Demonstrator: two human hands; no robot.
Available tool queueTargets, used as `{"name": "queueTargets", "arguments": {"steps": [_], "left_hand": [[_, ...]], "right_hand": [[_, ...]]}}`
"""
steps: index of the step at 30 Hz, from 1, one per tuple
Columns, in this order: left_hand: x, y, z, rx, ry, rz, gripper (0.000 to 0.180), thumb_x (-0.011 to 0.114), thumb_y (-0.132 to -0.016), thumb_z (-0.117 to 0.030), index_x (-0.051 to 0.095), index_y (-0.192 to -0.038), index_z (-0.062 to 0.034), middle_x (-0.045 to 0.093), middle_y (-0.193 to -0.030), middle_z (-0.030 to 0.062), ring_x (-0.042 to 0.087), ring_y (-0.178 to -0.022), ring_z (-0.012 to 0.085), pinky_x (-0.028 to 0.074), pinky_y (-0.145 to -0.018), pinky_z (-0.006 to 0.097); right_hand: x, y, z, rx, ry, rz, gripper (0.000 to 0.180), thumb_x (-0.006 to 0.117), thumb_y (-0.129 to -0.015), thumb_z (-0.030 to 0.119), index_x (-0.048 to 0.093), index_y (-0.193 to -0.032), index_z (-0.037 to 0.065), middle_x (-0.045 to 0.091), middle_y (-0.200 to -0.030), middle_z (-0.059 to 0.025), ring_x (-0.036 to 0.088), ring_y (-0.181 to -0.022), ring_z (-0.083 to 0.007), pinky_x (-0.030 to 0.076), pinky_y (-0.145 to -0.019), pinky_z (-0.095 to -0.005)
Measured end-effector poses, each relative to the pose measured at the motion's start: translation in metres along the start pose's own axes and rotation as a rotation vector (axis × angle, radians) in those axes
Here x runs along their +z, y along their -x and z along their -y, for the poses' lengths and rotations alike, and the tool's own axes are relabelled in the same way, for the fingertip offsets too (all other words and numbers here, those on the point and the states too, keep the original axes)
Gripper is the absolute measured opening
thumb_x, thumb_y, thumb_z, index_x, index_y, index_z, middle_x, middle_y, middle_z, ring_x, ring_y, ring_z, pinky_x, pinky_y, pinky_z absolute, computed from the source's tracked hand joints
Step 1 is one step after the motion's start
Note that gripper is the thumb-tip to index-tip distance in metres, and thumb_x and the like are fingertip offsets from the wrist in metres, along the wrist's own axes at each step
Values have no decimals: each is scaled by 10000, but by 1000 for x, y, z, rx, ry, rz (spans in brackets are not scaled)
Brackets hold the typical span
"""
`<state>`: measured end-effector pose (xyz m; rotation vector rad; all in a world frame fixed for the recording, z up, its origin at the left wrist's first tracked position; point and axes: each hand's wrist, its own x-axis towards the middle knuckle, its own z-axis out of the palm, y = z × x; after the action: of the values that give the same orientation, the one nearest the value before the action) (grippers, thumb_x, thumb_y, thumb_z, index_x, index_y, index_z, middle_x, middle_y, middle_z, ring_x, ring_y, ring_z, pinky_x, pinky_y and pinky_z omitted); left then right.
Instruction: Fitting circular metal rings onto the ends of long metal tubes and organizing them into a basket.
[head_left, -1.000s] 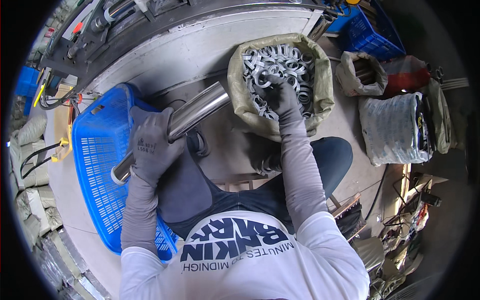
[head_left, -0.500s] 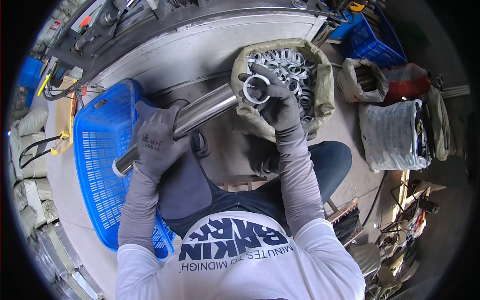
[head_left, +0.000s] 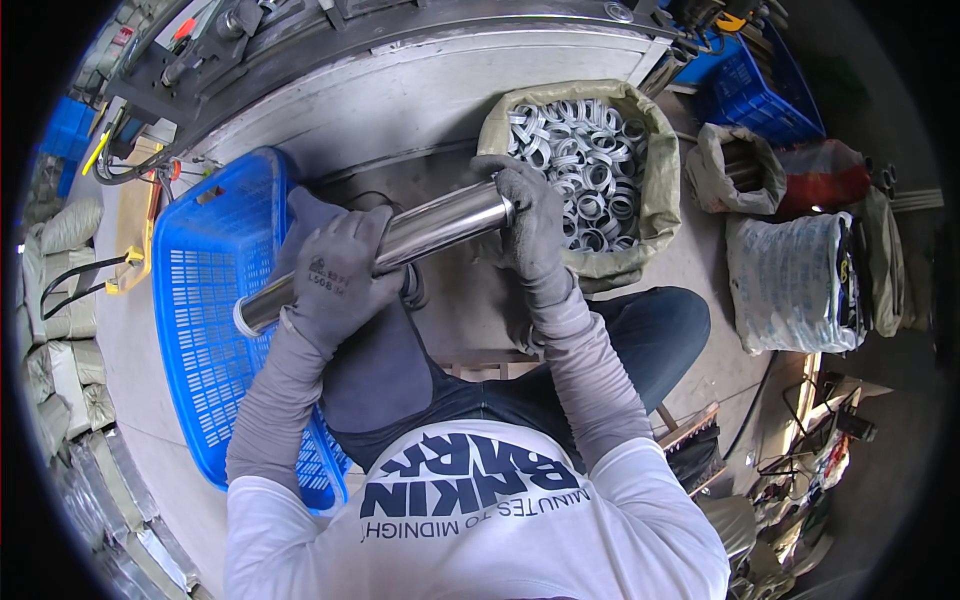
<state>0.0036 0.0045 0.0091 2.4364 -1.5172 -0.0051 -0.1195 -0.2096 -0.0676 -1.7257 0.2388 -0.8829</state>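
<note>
A shiny metal tube (head_left: 440, 230) lies slantwise across my lap, its right end higher in the picture. My grey-gloved left hand (head_left: 342, 272) is wrapped round its lower-left half. A pale ring (head_left: 242, 318) sits on the tube's left end. My right hand (head_left: 532, 222), gloved too, closes over the right end with its fingers round the rim; the ring it carried earlier is hidden there. Just beyond that hand, many loose metal rings (head_left: 592, 175) fill an open woven sack (head_left: 662, 205).
A blue plastic basket (head_left: 185, 340) stands at my left, below the tube's left end. A metal machine bench (head_left: 400, 95) runs along the far side. To the right are a small sack of tubes (head_left: 708, 175), a wrapped bundle (head_left: 790, 280) and a blue crate (head_left: 745, 95).
My right hand has brought the pale ring from beside the sack's near edge onto the tube's right end and closed over it. The left hand still grips the tube.
</note>
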Motion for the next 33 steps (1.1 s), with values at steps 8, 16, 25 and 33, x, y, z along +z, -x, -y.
{"name": "queueTargets", "arguments": {"steps": [8, 16, 25, 33], "left_hand": [[1, -4, 4, 43, 1, 6, 584, 765, -705, -214, 616, -1243, -42, 668, -996, 170, 662, -947, 370, 514, -837, 483], [-12, -14, 7, 99, -47, 155, 634, 789, -747, -253, 566, -1290, -13, 657, -1104, 180, 655, -1020, 359, 522, -870, 481], [-56, -183, 55, 157, -559, -428, 539, 721, -871, -217, 565, -1375, -107, 667, -1248, 140, 642, -1140, 334, 515, -950, 494], [-69, -368, 125, -171, -541, -200, 852, 805, -842, -350, 421, -1567, -122, 530, -1528, 184, 537, -1373, 386, 443, -1131, 526]], "right_hand": [[6, -3, 2, -59, 171, -11, 388, 498, -1032, 241, 723, -1096, -69, 749, -1080, -146, 695, -911, -219, 530, -847, -316], [6, 6, -6, 131, -120, -157, 446, 525, -1043, 313, 727, -1086, -82, 757, -1049, -153, 686, -894, -209, 528, -845, -318], [-83, -34, 23, 319, -299, -337, 374, 547, -1099, 212, 620, -1379, -26, 666, -1308, -162, 680, -1162, -244, 555, -1007, -349], [-124, -1, -40, 566, -201, -348, 324, 646, -1031, 115, 645, -1303, -60, 702, -1139, -71, 658, -995, -125, 537, -896, -264]]}}
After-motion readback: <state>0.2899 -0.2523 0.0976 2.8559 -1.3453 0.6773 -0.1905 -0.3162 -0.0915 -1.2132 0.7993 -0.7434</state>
